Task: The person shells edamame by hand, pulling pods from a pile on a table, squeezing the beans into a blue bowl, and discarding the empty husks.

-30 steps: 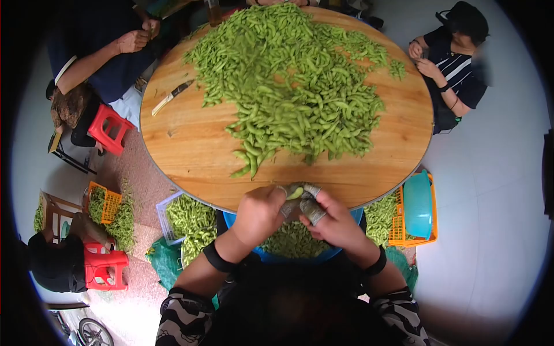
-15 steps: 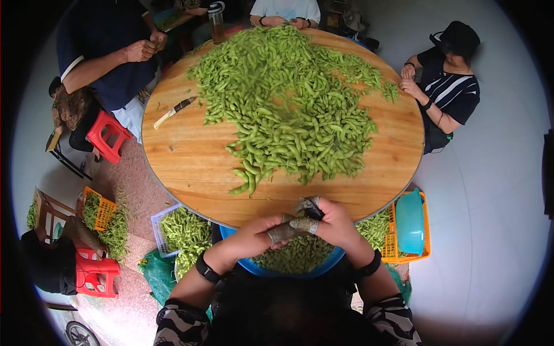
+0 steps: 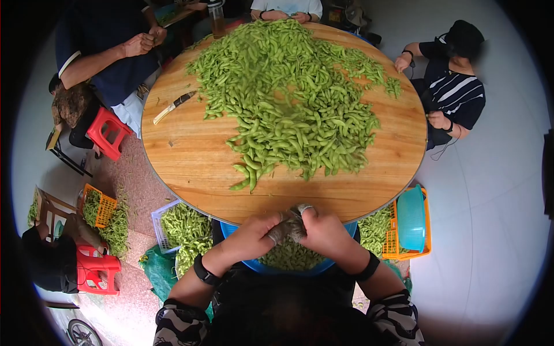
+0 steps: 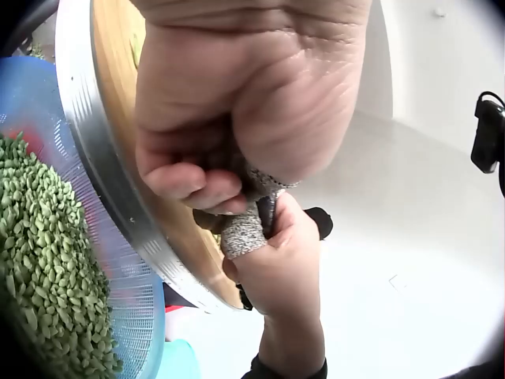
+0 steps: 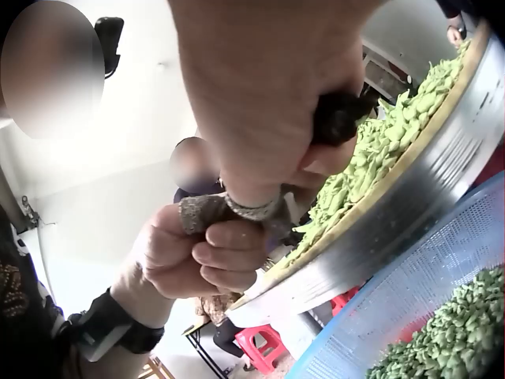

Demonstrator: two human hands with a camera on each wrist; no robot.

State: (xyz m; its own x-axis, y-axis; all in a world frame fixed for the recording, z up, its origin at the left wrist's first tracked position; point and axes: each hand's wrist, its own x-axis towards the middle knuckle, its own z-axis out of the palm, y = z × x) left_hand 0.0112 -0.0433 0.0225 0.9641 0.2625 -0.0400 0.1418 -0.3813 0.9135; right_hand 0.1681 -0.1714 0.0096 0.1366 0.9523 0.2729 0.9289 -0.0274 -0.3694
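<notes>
In the head view, the left hand and right hand meet just past the table's near edge, above a blue basket of loose green beans. Grey covers wrap several fingertips. The right hand grips a dark-handled tool, whose end shows beside its palm in the right wrist view; a dark strip of it lies by the covered thumb in the left wrist view. Curled fingers of the left hand touch the right hand's fingertips. Whatever lies between the fingertips is hidden.
Green pods are heaped on the round wooden table, with a knife at its left. Pod-filled baskets flank the person, one holding a teal basin. Other people are around the table; red stools stand left.
The green pod between the hands a second ago no longer shows. Both hands are lower in the head view than then, with fingertips close together. The person at right has spread their hands apart.
</notes>
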